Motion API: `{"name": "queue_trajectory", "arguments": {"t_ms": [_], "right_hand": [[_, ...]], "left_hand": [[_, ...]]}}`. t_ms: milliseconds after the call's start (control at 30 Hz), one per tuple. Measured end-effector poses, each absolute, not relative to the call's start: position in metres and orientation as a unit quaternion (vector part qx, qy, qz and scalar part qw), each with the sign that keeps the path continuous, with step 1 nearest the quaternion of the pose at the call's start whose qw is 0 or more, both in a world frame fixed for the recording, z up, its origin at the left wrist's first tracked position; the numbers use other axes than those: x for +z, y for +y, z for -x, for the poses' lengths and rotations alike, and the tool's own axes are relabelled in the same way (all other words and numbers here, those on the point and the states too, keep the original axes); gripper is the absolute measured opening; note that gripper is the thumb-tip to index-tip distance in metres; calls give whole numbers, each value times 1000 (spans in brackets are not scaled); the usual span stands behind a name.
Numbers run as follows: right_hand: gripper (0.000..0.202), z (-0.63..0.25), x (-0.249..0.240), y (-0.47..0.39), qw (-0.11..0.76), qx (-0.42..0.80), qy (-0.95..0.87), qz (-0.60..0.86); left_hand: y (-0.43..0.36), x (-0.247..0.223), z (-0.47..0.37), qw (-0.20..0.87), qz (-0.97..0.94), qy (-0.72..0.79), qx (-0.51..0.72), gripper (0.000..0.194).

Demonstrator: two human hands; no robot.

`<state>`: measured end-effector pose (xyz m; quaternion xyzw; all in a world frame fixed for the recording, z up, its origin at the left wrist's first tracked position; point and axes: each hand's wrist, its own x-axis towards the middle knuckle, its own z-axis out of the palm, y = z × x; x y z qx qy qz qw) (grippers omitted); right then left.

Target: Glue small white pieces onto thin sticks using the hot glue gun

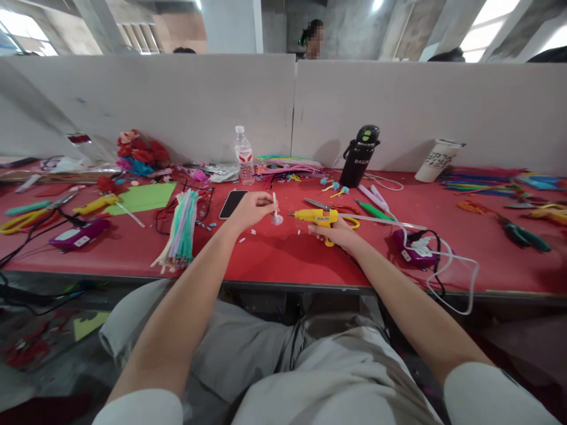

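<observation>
My left hand [257, 208] pinches the cream stem of a small pipe-cleaner flower [277, 219], whose pale lilac head hangs downward over the red tabletop [266, 260]. Wrapped in my right hand [336, 232] is a yellow glue gun [316, 216], its nozzle aimed left at the flower, a short gap apart. Small pale scraps lie on the table below the flower. Just behind my left hand rests a black-screened phone [233, 203]. A bundle of cream, mint and lilac pipe cleaners [182, 227] lies beside my left forearm.
A water bottle [244, 156] and a black flask [359, 156] stand along the white partition [177, 106]. Scissors [319, 205] and blue flowers [341, 192] lie behind the glue gun. Purple power blocks [414, 251] with loose cables sit to the right and left. Green-handled pliers [522, 233] lie far right.
</observation>
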<state>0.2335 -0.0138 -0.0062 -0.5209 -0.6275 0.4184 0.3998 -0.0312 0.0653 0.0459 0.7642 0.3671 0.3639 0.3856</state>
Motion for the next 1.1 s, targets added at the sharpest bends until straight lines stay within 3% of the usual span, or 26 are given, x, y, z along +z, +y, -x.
{"name": "queue_trajectory", "arguments": {"t_ms": [367,1100], "right_hand": [[39,-221,-3,-23,343,407,-644,549],[34,-221,-9,-19,321,379,-649,576]], "left_hand": [[60,41,18,392,-780,348,341,22],[60,42,18,401,-773,342,354,21]]}}
